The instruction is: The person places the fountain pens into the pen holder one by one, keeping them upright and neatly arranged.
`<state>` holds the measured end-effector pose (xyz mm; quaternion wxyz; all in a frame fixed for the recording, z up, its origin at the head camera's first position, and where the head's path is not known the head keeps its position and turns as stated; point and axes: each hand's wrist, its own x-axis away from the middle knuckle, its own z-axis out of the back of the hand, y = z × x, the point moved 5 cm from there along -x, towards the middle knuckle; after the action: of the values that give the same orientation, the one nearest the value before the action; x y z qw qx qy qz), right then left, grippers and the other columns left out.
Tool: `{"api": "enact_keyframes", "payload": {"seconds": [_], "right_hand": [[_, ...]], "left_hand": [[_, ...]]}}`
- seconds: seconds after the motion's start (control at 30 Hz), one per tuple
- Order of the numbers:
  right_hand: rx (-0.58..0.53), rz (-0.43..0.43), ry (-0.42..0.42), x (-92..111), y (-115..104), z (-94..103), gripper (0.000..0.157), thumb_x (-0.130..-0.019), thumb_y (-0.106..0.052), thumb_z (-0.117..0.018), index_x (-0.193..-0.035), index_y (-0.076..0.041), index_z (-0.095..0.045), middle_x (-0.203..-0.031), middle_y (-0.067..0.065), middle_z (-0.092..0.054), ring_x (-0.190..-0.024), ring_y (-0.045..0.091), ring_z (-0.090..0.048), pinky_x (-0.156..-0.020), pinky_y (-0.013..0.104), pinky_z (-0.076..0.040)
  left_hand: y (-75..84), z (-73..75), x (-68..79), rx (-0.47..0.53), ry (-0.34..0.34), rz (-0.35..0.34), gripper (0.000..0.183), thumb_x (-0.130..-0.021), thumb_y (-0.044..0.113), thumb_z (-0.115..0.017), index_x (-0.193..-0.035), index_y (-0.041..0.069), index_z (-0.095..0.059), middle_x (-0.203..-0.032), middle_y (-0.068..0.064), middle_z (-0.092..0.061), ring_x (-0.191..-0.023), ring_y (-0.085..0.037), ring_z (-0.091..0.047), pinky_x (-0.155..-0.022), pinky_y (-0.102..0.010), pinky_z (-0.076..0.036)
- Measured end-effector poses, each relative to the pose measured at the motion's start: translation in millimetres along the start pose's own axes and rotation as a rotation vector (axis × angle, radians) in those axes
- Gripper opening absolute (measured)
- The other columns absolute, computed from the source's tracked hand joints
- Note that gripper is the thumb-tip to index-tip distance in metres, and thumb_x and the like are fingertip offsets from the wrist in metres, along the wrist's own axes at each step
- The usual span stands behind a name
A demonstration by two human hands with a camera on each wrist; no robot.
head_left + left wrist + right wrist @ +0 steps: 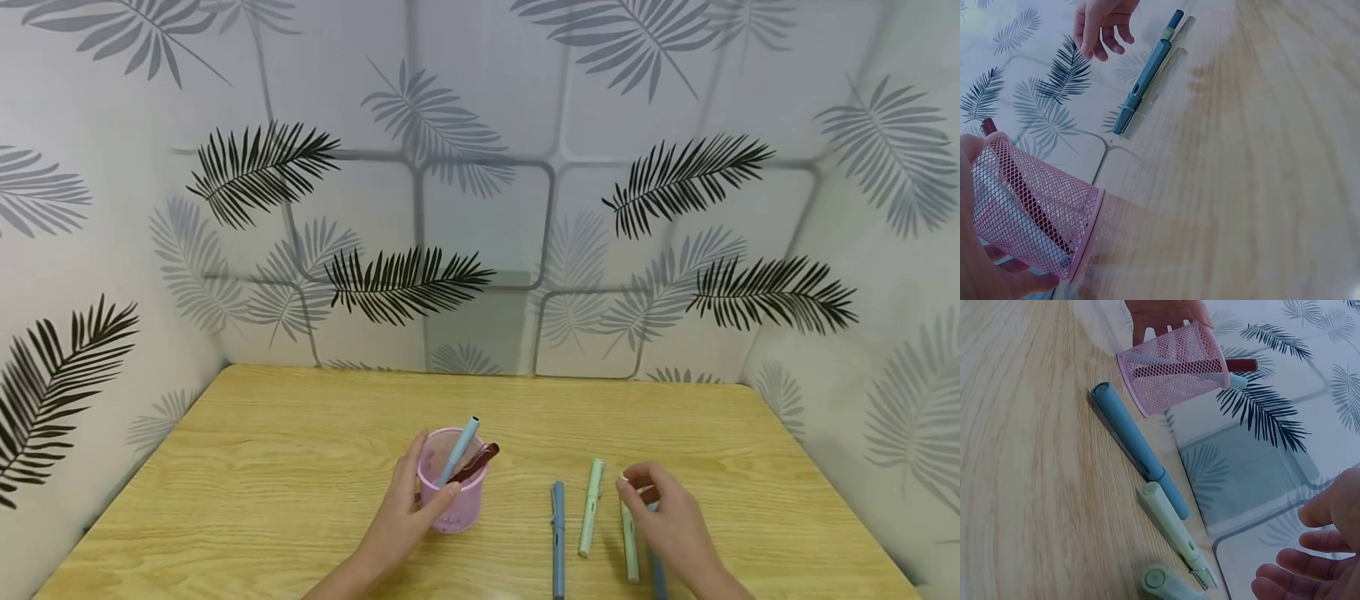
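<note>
White wall covering (480,92), printed with grey and black palm leaves, behind both hands. Yellowish wood-grain table (262,467), beneath both hands. Pink mesh cup (459,510), round, solid-rimmed, see-through at the sides. Left hand (397,512): gripping the cup, thumb across its near side, fingers round the outer side. Right hand (671,512): above the pens, fingers loosely bent and parted, holding nothing. Cup location: within the left hand's grasp, well apart from the right. Pens, six, slender and capped. Light blue pen (459,450) and dark red pen (480,461): inside the cup, leaning away from the left hand, upper ends above the rim. Slate-blue pen (558,542), with clip: lying on the table between the hands, the loose pen closest to the left. Pale green pen (590,512), with wire clip: next along, just beside the right hand. Second green pen (630,550): upper part beneath the right hand's fingers. Second blue pen (658,577): below the right hand, mostly hidden by it.
</note>
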<state>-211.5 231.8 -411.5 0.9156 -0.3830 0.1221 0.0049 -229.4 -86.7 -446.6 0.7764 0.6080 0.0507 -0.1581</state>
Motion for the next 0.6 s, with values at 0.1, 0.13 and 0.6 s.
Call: {"api": "enact_keyframes", "payload": {"seconds": [0.1, 0.13, 0.6], "right_hand": [[0.01, -0.001, -0.008, 0.4, 2.9, 3.5, 0.02, -0.093, -0.019, -0.058, -0.104, -0.002, -0.06, -0.092, 0.006, -0.063, -0.076, 0.014, -0.056, -0.058, 0.022, -0.048], [0.009, -0.002, -0.011, 0.4, 3.9, 4.9, 0.021, -0.093, -0.019, -0.058, -0.104, -0.002, -0.06, -0.093, 0.006, -0.062, -0.077, 0.015, -0.056, -0.058, 0.023, -0.048], [0.043, -0.083, -0.032, -2.8, 26.3, 17.4, 0.029, -0.093, -0.024, -0.057, -0.109, 0.0, -0.058, -0.093, 0.008, -0.062, -0.075, 0.016, -0.057, -0.058, 0.025, -0.048]], "left_hand": [[-0.1, -0.5, 0.4, 0.013, -0.009, 0.002, 0.079, -0.091, 0.03, -0.06, -0.15, 0.013, -0.01, -0.137, -0.022, -0.028, -0.117, -0.041, -0.043, -0.087, -0.044, -0.048], [0.0, -0.6, 0.2, 0.015, -0.01, 0.001, 0.079, -0.091, 0.03, -0.06, -0.15, 0.012, -0.01, -0.137, -0.022, -0.028, -0.117, -0.042, -0.043, -0.086, -0.044, -0.048], [-1.4, -0.9, -0.3, 0.021, -0.017, 0.012, 0.078, -0.092, 0.031, -0.059, -0.149, 0.013, -0.01, -0.142, -0.022, -0.024, -0.113, -0.045, -0.047, -0.085, -0.042, -0.049]]}}
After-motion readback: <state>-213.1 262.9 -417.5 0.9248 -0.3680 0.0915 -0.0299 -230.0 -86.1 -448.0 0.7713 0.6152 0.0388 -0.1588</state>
